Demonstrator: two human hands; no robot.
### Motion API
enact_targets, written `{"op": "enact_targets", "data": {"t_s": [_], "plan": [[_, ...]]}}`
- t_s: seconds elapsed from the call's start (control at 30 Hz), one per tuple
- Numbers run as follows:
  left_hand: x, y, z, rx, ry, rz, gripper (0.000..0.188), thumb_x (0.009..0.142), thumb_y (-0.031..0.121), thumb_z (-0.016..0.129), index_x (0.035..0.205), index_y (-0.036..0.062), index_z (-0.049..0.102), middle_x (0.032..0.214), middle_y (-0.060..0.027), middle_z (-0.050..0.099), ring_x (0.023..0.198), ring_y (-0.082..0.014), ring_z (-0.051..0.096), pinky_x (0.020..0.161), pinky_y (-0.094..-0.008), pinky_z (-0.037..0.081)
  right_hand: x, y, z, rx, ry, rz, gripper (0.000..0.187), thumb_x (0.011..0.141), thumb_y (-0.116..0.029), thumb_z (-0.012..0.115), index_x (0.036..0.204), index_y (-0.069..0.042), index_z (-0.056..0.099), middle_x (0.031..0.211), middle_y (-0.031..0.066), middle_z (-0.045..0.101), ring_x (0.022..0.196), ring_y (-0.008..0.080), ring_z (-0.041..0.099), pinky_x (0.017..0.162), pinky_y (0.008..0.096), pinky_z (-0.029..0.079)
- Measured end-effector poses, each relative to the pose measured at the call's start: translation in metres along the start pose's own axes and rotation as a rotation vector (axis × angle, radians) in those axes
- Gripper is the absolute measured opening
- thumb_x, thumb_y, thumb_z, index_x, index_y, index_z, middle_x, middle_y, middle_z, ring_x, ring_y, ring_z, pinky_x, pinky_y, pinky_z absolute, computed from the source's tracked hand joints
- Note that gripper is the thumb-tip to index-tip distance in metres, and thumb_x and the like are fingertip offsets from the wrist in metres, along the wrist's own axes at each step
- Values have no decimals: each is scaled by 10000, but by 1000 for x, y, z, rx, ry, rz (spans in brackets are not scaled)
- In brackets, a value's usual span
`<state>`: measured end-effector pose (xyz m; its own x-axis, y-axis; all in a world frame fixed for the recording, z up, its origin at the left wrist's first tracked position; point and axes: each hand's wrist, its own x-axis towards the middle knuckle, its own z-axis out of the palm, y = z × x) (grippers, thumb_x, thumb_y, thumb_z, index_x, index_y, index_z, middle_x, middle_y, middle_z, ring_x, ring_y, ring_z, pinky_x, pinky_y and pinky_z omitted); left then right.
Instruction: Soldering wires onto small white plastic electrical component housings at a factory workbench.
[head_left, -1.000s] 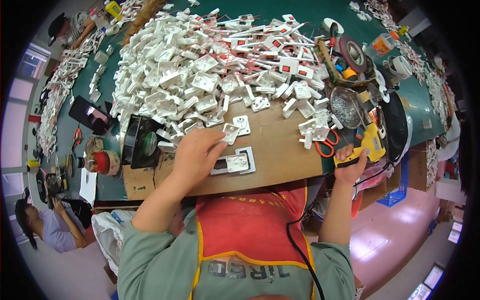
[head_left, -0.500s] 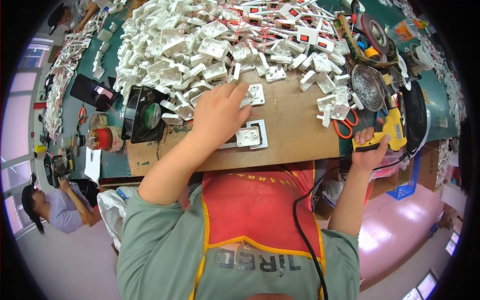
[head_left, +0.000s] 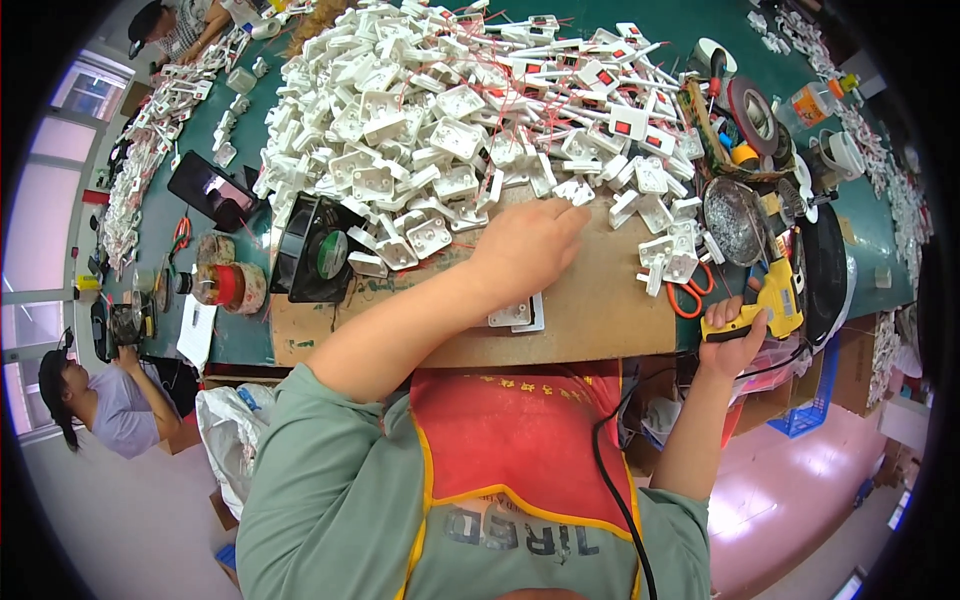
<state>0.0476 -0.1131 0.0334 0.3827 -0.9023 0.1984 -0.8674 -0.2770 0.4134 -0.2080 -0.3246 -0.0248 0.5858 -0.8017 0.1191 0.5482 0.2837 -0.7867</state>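
Green tabletop (head_left: 655,18) spreads beneath a brown board (head_left: 610,330) at its near edge. Just right of the board, a yellow pistol-shaped tool (head_left: 775,300) sits in the right hand (head_left: 735,345), whose fingers are closed around its handle. Over the board, the left hand (head_left: 535,240) shows its back, fingers bent and close together; the tips are at a small white part (head_left: 573,190) beside the near edge of a big pile of white plastic housings (head_left: 400,120), but whether they pinch it cannot be told. Near the left forearm (head_left: 420,320), a single white housing (head_left: 510,317) lies on the board, partly hidden, next to a pale frame (head_left: 538,315). Orange-handled scissors (head_left: 688,300) and a round metal dish (head_left: 733,220) lie near the tool, with a roll of tape (head_left: 752,115) farther back. Left of the pile stands a black fan (head_left: 310,250); past it are a red-banded jar (head_left: 230,287) and a phone (head_left: 208,188). At far left, another person (head_left: 110,405) is by the table.
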Motion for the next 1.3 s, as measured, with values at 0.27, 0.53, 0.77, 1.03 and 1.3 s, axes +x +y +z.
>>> {"op": "enact_targets", "data": {"t_s": [0.27, 0.53, 0.77, 1.03, 1.3], "plan": [[11, -28, -32, -61, 281, -9, 182, 865, 205, 639, 1006, 98, 680, 962, -91, 674, 870, -301, 647, 749, -388, 527, 3, -1, -1, 1, 50, 12, 516, 977, -418, 452, 1303, -26, 382, 690, 17, 450, 572, 113, 431, 574, 279, 404], [46, -41, -26, 416, 98, -40, 166, 883, 194, 570, 822, 56, 640, 795, -95, 638, 761, -297, 646, 637, -427, 524, 2, -2, -2, 19, 63, 34, 555, 950, -439, 504, 1313, -38, 383, 681, 12, 444, 564, 114, 426, 559, 271, 396], [78, -32, -24, 434, -29, -233, 134, 828, 138, 578, 804, 63, 688, 848, -109, 675, 815, -290, 678, 674, -396, 551, -1, -3, -3, 43, 84, 49, 552, 954, -443, 497, 1315, -40, 387, 671, 16, 447, 555, 124, 448, 553, 278, 404], [77, -40, -19, 476, -20, -229, 130, 825, 134, 593, 820, 43, 685, 919, -132, 646, 848, -303, 655, 689, -413, 544, -4, -2, 3, 77, 62, 45, 539, 954, -429, 501, 1300, -29, 399, 667, 20, 460, 548, 126, 459, 547, 283, 409], [95, -25, -41, 166, 600, 63, 89, 778, 118, 703, 791, 33, 678, 921, -94, 610, 854, -298, 586, 752, -409, 462, 5, -1, -4, 71, 60, 44, 583, 932, -436, 534, 1311, -15, 395, 668, 30, 465, 557, 148, 483, 550, 291, 421]]}}
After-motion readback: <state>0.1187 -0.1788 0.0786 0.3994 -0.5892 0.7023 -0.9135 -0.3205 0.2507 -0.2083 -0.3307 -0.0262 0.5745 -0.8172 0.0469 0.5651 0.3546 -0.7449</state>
